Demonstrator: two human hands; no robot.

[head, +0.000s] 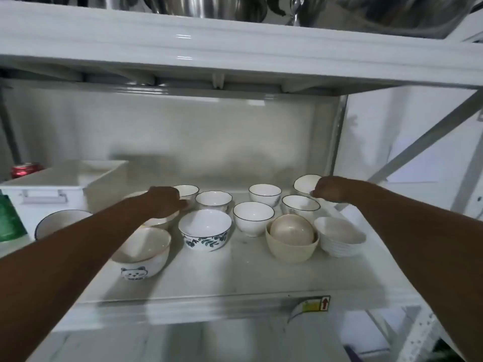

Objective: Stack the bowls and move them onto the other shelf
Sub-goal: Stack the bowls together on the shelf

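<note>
Several white bowls stand on the white shelf (235, 280). My left hand (164, 202) reaches to the back left and holds the rim of a dark-rimmed bowl (187, 192). My right hand (329, 190) pinches the rim of the tilted bowl (304, 182) at the back right. Nearer the front stand a cat-face bowl (141, 259), a leaf-pattern bowl (205, 229), a cream bowl (291, 246) with a smaller bowl inside it, and a short stack of ribbed white bowls (339, 237). Three dark-rimmed bowls sit in the middle.
A white lidded box (60, 184) stands at the left with a red can (23, 169) behind it. A blue-rimmed bowl (60, 222) and something green (10, 220) lie at the far left. Steel pots (209, 6) fill the shelf above.
</note>
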